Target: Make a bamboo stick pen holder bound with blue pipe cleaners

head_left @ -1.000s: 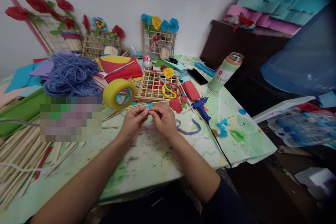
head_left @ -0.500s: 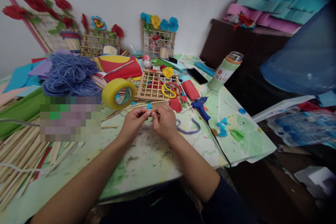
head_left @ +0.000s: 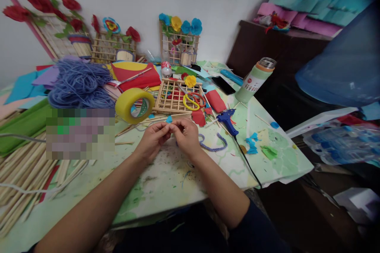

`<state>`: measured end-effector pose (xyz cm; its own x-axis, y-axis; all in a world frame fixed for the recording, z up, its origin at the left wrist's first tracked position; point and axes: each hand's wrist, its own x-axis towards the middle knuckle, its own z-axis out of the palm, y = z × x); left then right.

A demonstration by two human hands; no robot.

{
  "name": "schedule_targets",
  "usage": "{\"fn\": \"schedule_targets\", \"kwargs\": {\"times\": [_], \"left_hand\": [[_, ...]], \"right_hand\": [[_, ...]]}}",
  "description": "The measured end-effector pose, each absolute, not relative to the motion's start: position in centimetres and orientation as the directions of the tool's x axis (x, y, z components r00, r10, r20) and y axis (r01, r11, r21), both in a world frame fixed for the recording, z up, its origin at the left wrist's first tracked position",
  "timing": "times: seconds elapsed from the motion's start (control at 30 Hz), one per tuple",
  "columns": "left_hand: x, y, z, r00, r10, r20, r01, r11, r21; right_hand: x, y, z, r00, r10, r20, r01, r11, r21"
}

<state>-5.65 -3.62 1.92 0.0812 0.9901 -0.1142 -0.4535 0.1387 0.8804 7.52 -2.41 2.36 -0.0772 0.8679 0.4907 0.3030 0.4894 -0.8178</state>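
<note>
My left hand (head_left: 152, 139) and my right hand (head_left: 187, 136) meet fingertip to fingertip over the middle of the green table (head_left: 166, 178). Both are closed in a pinch on something very small between them, too small to name. A small blue paper scrap (head_left: 169, 119) lies just beyond the fingertips. A piece of blue yarn (head_left: 212, 147) curls on the table right of my right hand. A wooden stick grid (head_left: 172, 97) with yellow and red scissors (head_left: 192, 101) on it lies behind the hands.
A yellow tape roll (head_left: 134, 105) and a heap of blue yarn (head_left: 80, 85) sit at the back left, bamboo sticks (head_left: 20, 178) at the left edge. A blue glue gun (head_left: 228, 121) with its black cord, a green bottle (head_left: 253, 81) and a phone (head_left: 223, 85) stand to the right.
The hands stay together in the same spot; the fingers have shifted slightly as they work the small thing between them.
</note>
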Motion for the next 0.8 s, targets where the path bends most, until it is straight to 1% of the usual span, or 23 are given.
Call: {"fn": "schedule_targets", "kwargs": {"times": [0.1,0.2,0.3,0.4,0.47,0.53,0.63,0.7,0.8], "left_hand": [[-5.6,-3.6,1.8,0.063,0.993,-0.097,-0.433,0.115,0.894],[-5.5,-3.6,2.1,0.056,0.993,-0.099,-0.413,0.113,0.904],[-5.5,-3.7,2.4,0.053,0.993,-0.110,-0.409,0.122,0.904],[-5.3,-3.9,2.4,0.088,0.991,-0.099,-0.433,0.128,0.892],[-5.2,-4.0,2.4,0.122,0.989,-0.089,-0.483,0.137,0.865],[-5.3,-4.0,2.4,0.153,0.982,-0.113,-0.567,0.181,0.804],[-5.7,-3.7,2.8,0.184,0.964,-0.192,-0.654,0.266,0.708],[-6.1,-3.4,3.2,0.195,0.958,-0.211,-0.661,0.287,0.694],[-6.5,-3.3,3.6,0.208,0.961,-0.181,-0.658,0.274,0.702]], "right_hand": [[7.3,-2.2,2.0,-0.060,0.925,0.376,0.185,0.380,-0.906],[7.1,-1.9,1.6,-0.118,0.960,0.252,0.013,0.255,-0.967],[7.1,-1.7,1.5,-0.185,0.954,0.237,-0.088,0.224,-0.971],[7.1,-1.9,1.6,-0.190,0.938,0.290,-0.071,0.282,-0.957],[7.1,-2.1,1.8,-0.181,0.929,0.322,-0.060,0.316,-0.947],[7.1,-2.3,1.9,-0.195,0.926,0.322,-0.087,0.311,-0.947],[7.1,-2.3,2.1,-0.205,0.926,0.318,-0.108,0.301,-0.947],[7.2,-2.3,2.1,-0.164,0.927,0.338,-0.075,0.330,-0.941],[7.6,-2.3,2.1,-0.077,0.916,0.395,0.027,0.398,-0.917]]}}
